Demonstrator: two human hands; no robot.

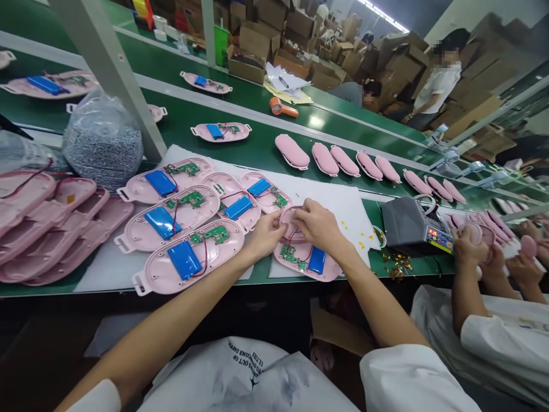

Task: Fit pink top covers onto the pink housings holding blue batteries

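Both hands meet over a small rounded pink plastic piece [288, 217]. My left hand [266, 233] pinches its left edge, and my right hand [318, 224] grips the right side with fingers closed. Directly below lies an open pink shell half [295, 273], partly covered by my right hand, with a blue battery pack [317, 260] and a green circuit board [290, 256] in it. Thin red wires run up close to the held piece; where they end is hidden. Left of my hands, several similar open shells [218, 252] with batteries and boards lie on a white foam sheet [96, 269].
Stacked pink shells [51, 229] and a bag of small metal parts [103, 143] are at left. Closed pink units [291, 151] line the green conveyor behind. A grey dispenser machine [414, 223] stands right, near a co-worker's hands [469, 246]. A metal post [111, 74] rises at left.
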